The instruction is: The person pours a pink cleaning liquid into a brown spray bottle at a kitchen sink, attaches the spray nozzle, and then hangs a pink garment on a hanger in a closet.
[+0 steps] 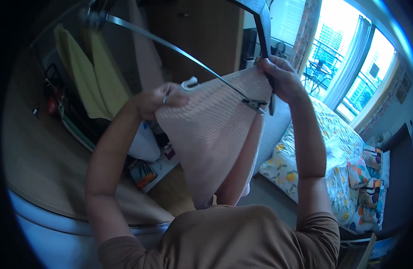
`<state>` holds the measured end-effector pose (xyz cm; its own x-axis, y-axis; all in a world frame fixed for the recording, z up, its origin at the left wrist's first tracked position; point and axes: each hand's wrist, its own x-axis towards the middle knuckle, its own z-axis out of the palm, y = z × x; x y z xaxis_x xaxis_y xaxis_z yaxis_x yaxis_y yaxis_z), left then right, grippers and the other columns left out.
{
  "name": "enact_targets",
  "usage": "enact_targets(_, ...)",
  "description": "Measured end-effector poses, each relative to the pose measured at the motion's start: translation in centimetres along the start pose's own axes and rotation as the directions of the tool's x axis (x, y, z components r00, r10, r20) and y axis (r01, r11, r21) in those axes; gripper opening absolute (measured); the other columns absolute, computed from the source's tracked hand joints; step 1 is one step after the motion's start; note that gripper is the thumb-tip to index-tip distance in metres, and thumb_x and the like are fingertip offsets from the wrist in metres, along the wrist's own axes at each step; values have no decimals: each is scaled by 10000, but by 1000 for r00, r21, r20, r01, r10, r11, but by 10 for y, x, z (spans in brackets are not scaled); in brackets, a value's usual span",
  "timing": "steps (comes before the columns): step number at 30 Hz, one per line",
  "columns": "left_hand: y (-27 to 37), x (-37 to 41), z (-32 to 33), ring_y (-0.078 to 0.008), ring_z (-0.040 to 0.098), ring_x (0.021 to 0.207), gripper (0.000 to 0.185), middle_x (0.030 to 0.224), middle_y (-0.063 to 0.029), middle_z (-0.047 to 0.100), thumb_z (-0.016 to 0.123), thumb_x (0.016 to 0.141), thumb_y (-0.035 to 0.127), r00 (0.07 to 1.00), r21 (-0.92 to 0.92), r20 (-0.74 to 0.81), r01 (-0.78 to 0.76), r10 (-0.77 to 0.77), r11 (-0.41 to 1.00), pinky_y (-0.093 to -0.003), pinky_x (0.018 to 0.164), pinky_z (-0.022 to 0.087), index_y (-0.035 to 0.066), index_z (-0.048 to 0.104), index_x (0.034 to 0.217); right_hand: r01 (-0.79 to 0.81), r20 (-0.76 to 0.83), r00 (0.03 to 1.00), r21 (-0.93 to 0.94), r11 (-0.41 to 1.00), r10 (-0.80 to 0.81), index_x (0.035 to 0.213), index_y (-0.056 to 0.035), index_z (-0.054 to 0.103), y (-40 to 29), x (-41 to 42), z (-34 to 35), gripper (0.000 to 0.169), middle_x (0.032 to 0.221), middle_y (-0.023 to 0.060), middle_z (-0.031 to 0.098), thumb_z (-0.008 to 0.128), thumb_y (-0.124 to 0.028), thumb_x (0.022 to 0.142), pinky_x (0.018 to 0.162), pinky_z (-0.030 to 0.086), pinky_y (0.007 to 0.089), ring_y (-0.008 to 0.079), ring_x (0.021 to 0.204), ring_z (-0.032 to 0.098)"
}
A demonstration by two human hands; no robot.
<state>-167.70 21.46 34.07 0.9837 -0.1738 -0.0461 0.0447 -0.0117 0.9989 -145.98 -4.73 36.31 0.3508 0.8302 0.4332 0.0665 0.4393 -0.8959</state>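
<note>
A pale pink knitted garment [213, 134] is spread between my two hands. My left hand [162, 101], with a ring on one finger, pinches its upper left edge. My right hand [282, 75] grips its upper right corner together with the dark arm of a clip hanger [263, 27]. The hanger's metal bar [179, 50] slants across the front of the garment. A metal clip [255, 103] on the bar lies against the garment's right side; whether it pinches the cloth, I cannot tell. A white curved piece [189, 84] shows beside my left fingers.
Yellow cloth [92, 74] hangs at the left, inside what looks like a wardrobe. Below it are a white bag-like item [144, 144] and a box with a colourful picture [142, 173]. At right stands a bed with a lemon-print cover [287, 161] and patterned cushions [357, 171].
</note>
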Motion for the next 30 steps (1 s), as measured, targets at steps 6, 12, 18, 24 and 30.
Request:
enact_targets(6,-64,34,88,-125,580,771,429,893,-45,653,797,693,328,923,612,29,288,-385,737,-225,705,462,-10,671,926,-65,-196,981,-302,951,5,906,-60,605,-90,-87,-75,216,746,-26,579,612,-276,898,626,466,212,42,650,552)
enact_targets(12,-45,88,83,-58,568,679,243,758,12,660,772,749,224,982,360,-156,-41,103,932,-246,663,466,12,702,844,-220,-194,975,-801,557,107,960,-35,609,-161,-164,-112,347,684,11,557,668,-356,843,661,465,281,91,680,573)
enact_targets(18,21,119,134,-51,539,671,189,741,11,638,752,751,145,947,803,-148,-53,285,593,-246,632,455,-7,670,827,-259,-260,966,-965,-37,9,824,44,661,-202,-206,-96,353,677,91,568,684,-307,801,649,421,330,142,666,505)
enact_targets(24,35,128,149,-126,621,652,145,660,-108,617,661,751,116,958,988,-32,-13,284,155,-318,608,455,17,663,856,-349,-292,925,-905,-241,-241,870,46,661,-194,-232,-87,362,777,156,584,667,-311,814,662,435,373,258,690,575)
enact_targets(30,75,155,210,-290,643,817,269,872,-79,681,572,793,154,488,957,-240,262,839,121,-375,733,507,203,697,1025,-376,-363,907,-926,-24,-212,838,25,666,-150,-231,-93,344,623,109,544,666,-318,814,593,409,354,208,574,512)
